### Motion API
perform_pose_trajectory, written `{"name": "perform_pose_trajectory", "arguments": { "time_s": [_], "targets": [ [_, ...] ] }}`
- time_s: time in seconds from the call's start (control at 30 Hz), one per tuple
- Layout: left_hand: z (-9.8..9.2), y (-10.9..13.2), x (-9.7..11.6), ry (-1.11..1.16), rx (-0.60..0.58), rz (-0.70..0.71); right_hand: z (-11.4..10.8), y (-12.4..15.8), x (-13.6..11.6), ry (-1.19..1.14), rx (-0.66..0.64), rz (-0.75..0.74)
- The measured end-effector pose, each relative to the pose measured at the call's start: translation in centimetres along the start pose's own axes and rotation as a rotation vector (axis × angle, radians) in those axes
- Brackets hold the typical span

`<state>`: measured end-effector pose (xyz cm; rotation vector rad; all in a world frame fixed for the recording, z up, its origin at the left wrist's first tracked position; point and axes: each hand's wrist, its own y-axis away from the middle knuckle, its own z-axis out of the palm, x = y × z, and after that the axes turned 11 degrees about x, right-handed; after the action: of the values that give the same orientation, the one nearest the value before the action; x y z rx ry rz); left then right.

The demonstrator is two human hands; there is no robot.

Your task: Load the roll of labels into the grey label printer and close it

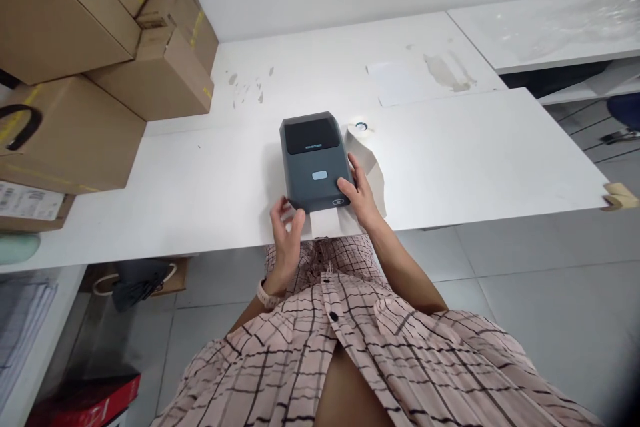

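A dark grey label printer [313, 180] with a black window on top and a small light button sits near the front edge of the white table. From its front comes a strip of white label paper [325, 222]. My right hand [361, 193] grips its right side, thumb on top and fingers along the edge. At the front left corner, my left hand [287, 237] curls its fingers and thumb around the housing. Beside the right hand lies a loose beige paper sheet [376, 180], partly hidden by that hand. Behind it is a small roll [361, 126] with a dark ring.
Several cardboard boxes [170, 77] are stacked at the left. A thin white sheet [395, 83] and worn patches mark the back of the table [475, 153]. Clear plastic wrap [565, 20] lies far right. Yellowish tape [620, 195] wraps the table's right corner.
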<state>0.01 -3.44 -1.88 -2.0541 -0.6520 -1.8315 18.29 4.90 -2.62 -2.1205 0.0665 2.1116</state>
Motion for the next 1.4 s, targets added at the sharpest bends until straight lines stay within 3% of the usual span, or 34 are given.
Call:
{"name": "perform_pose_trajectory", "arguments": {
  "time_s": [0.07, 0.17, 0.2, 0.3, 0.43, 0.5, 0.57, 0.63, 0.7, 0.8, 0.97, 1.1, 1.27, 1.4],
  "targets": [
    [-0.5, 1.4, 0.0, -0.020, -0.043, -0.067, 0.1, 0.0, 0.0, 0.024, 0.011, -0.025],
    [0.0, 2.3, 1.4, 0.051, -0.324, -0.237, 0.4, 0.2, 0.1, 0.021, 0.052, -0.030],
    [0.4, 2.3, 2.0, 0.088, -0.368, -0.288, 0.5, 0.3, 0.1, 0.018, 0.061, -0.031],
    [1.7, 2.1, 3.0, 0.158, -0.313, -0.345, 0.6, 0.7, -0.5, 0.066, 0.109, -0.099],
    [1.6, 1.9, 2.0, 0.129, -0.321, -0.305, 0.5, 1.1, -2.6, 0.318, 0.215, -0.482],
    [0.7, 1.6, 1.0, 0.101, -0.367, -0.262, 0.5, 1.2, -3.6, 0.432, 0.127, -0.676],
    [-0.6, 1.1, 0.2, 0.068, -0.372, -0.195, 0.7, 1.2, -4.3, 0.525, 0.016, -0.760],
    [-1.7, 0.3, -0.1, 0.032, -0.271, -0.106, 1.1, 1.2, -4.8, 0.603, -0.020, -0.775],
    [-2.3, -0.6, 0.0, 0.005, -0.088, -0.002, 1.4, 1.3, -5.1, 0.646, -0.021, -0.765],
    [-1.9, -1.7, 1.0, -0.006, 0.059, 0.143, 1.6, 1.4, -5.2, 0.619, -0.025, -0.746],
    [0.1, -2.4, 3.1, 0.068, -0.095, 0.205, 0.1, 1.8, -4.7, 0.358, 0.068, -0.604],
    [0.5, -3.0, 4.8, 0.166, -0.098, 0.274, -1.0, 1.1, -5.0, 0.248, 0.028, -0.513],
    [1.2, -5.9, 7.6, 0.230, -0.109, 0.388, -0.4, -3.8, -6.9, 0.211, 0.040, -0.512],
    [2.9, -10.5, 9.7, 0.251, -0.126, 0.478, 1.4, -9.3, -9.7, 0.206, 0.048, -0.560]
  ]
}}
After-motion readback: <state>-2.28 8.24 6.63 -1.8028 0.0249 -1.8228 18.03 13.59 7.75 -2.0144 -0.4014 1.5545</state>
